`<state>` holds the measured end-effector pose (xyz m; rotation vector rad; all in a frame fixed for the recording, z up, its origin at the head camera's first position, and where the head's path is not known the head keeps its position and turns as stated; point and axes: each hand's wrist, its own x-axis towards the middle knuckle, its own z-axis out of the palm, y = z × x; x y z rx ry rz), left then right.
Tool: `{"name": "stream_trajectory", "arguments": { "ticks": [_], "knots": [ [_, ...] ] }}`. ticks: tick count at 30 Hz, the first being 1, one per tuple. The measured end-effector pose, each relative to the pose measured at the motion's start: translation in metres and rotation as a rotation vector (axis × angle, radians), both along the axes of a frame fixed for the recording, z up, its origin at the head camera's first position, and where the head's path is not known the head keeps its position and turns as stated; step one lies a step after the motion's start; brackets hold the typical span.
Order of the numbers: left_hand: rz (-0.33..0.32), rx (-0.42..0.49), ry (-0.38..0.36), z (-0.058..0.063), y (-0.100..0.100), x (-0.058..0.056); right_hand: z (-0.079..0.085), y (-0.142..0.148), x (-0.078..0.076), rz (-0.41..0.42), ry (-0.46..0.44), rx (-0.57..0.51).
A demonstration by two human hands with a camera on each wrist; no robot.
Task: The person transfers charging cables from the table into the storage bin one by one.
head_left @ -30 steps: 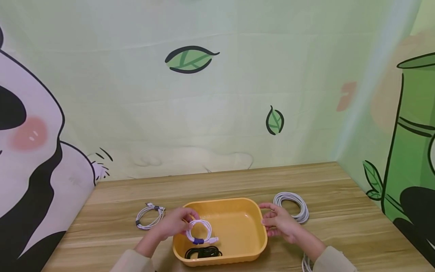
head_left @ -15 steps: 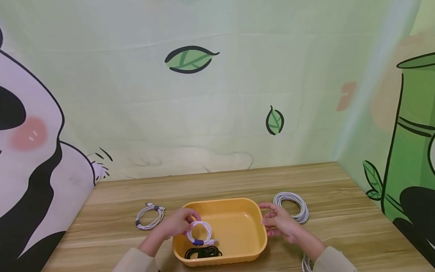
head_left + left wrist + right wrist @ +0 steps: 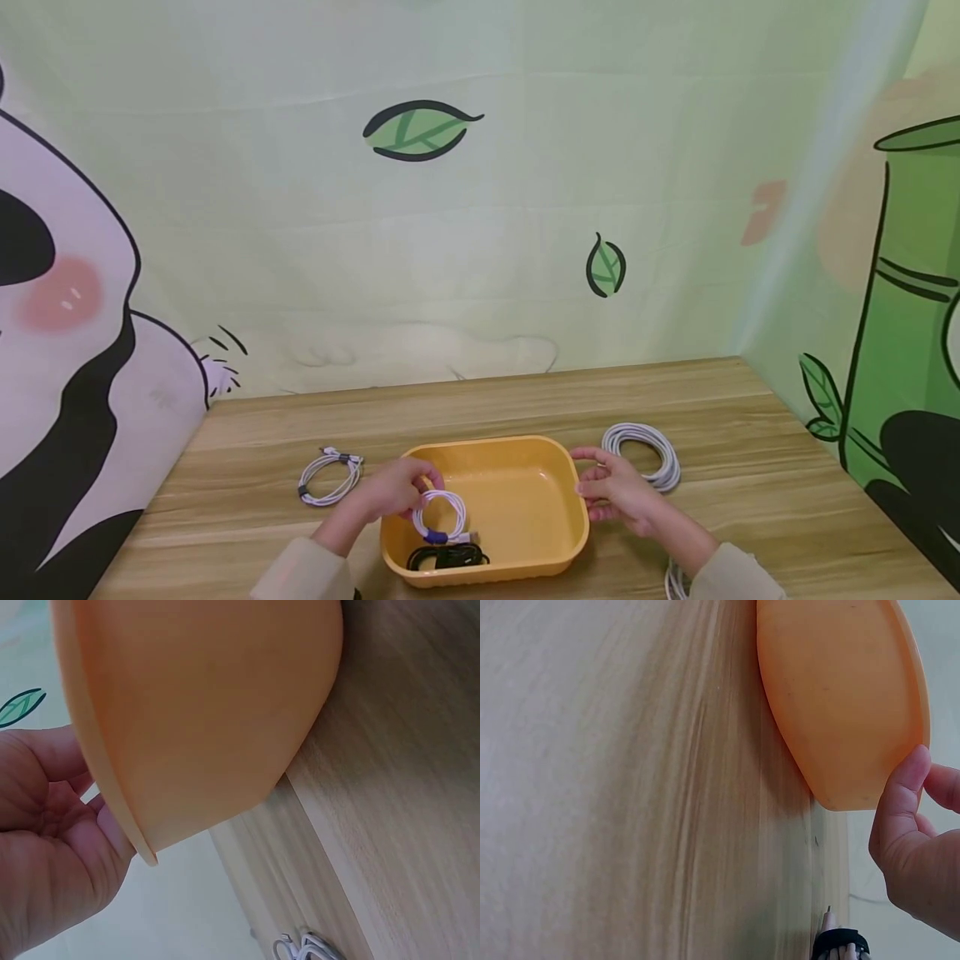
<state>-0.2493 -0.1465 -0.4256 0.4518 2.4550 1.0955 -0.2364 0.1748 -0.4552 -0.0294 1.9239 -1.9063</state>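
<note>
White coil (image 3: 435,537) dipped slightly, seemingly pinched by left hand (image 3: 397,487); right hand (image 3: 618,493), fingers loose, touches tray (image 3: 525,508); set flat beside black cable (image 3: 453,556).

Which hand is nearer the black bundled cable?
Left: the left hand is up-left of the black bundled cable in the head view; the right hand is at the yellow tray's right rim.

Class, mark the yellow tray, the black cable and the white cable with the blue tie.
Yellow tray (image 3: 521,518), head view: its bare floor.
Black cable (image 3: 453,556), head view: its bundled middle.
White cable with the blue tie (image 3: 436,537), head view: on the tie.
</note>
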Motion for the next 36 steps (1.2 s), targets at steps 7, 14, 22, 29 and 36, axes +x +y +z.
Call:
{"name": "stream_trajectory", "arguments": {
  "ticks": [7, 14, 22, 29, 36],
  "knots": [
    [0.042, -0.05, -0.008, 0.004, 0.007, 0.003, 0.0, 0.0, 0.0, -0.009, 0.002, 0.006],
    [0.041, -0.112, 0.026, 0.002, 0.011, 0.0, -0.001, 0.0, 0.0, -0.004, 0.001, -0.004],
    [0.027, -0.189, 0.107, -0.002, 0.016, -0.003, 0.0, 0.0, 0.001, -0.007, -0.001, -0.007],
    [0.015, -0.255, 0.155, -0.002, 0.02, -0.004, 0.002, -0.001, 0.001, -0.013, -0.003, -0.004],
    [0.0, -0.301, 0.213, -0.006, 0.024, -0.006, 0.002, -0.001, 0.002, -0.004, 0.0, -0.013]
  ]
}}
